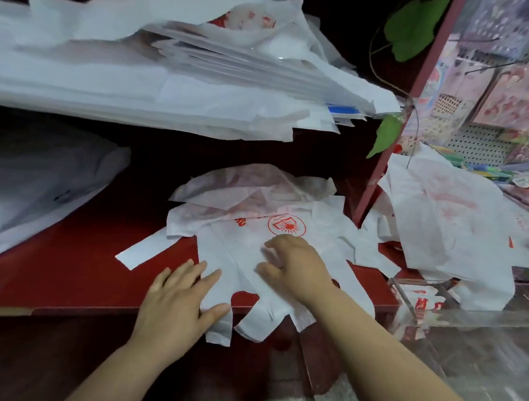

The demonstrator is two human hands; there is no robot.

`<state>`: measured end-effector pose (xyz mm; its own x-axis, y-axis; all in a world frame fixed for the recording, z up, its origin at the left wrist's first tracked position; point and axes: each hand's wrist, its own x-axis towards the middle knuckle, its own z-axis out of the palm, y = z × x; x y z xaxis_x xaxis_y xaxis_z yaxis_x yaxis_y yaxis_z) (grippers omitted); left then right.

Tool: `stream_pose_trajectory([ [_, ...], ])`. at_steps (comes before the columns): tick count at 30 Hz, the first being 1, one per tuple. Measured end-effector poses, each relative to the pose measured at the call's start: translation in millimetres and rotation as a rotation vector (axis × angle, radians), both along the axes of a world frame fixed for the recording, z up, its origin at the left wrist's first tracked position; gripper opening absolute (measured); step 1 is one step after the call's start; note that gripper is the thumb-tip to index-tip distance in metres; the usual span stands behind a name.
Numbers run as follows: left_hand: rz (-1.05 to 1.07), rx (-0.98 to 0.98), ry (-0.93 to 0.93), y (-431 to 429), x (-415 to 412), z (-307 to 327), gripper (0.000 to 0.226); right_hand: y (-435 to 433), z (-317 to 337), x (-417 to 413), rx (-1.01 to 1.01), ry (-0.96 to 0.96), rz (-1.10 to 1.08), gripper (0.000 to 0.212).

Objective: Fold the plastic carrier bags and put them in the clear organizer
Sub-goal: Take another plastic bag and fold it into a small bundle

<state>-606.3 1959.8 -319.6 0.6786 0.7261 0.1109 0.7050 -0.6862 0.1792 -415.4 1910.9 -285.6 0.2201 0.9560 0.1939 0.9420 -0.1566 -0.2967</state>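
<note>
The bag (234,251) is laid front-to-back on the red shelf (71,267), handles overhanging the front edge, pressed by the flat left hand (176,298). The curled right hand's (293,262) grip cannot be told. Bare shelf is seen leftward.

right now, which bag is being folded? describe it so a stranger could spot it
On the red counter a loose heap of white bags lies in the middle. The carrier bag is the top one, with the left hand flat on its near edge and the right hand on its middle. Only it shows a full red round logo.
</note>
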Motion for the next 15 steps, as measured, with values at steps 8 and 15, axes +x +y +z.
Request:
stream_pose_trajectory([
  [8,-0.048,-0.121,-0.004,24.9,-22.9,4.4,0.087,92.8,9.5,-7.6,0.074,-0.160,-0.087,0.066],
  [15,-0.075,-0.066,-0.015,39.2,-35.3,-10.1,0.067,151.1,8.7,13.5,-0.057,-0.364,-0.223,0.040],
])
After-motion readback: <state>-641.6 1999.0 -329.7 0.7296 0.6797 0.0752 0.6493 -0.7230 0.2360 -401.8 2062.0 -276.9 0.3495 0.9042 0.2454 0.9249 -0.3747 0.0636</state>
